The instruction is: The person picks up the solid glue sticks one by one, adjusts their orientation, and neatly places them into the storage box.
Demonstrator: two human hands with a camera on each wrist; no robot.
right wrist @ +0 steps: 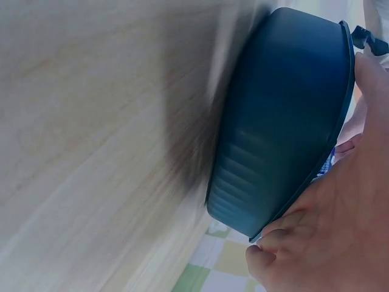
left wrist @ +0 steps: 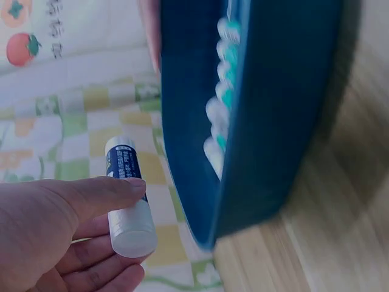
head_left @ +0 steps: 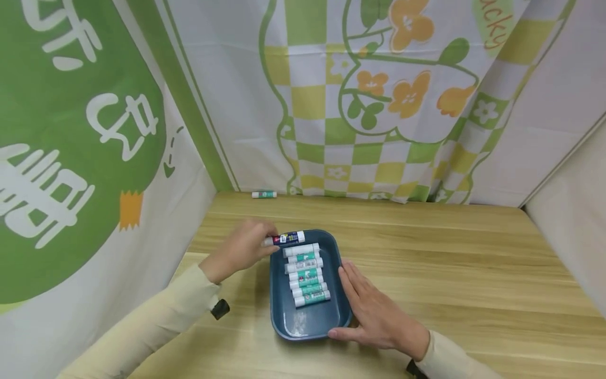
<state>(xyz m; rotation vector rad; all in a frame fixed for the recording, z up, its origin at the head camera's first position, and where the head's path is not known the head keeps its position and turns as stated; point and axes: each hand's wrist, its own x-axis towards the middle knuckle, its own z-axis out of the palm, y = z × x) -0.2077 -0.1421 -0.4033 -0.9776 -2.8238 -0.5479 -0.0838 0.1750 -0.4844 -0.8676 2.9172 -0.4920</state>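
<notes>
My left hand [head_left: 243, 246] pinches a glue stick [head_left: 290, 238] with a dark blue label and white ends, held over the far left corner of a blue tray [head_left: 284, 329]. In the left wrist view the thumb lies across this glue stick [left wrist: 126, 164]. Several white and green glue sticks [head_left: 312, 298] lie side by side in a column inside the tray. My right hand [head_left: 379, 316] rests against the tray's right side, its fingers along the rim and the thumb near the front corner. In the right wrist view it touches the tray's outer wall [right wrist: 279, 115].
Another white and green glue stick [head_left: 264, 195] lies at the back left edge of the wooden table [head_left: 450, 273]. Printed cloth [head_left: 312, 105] hangs behind the table, and more cloth [head_left: 189, 184] closes off the left side.
</notes>
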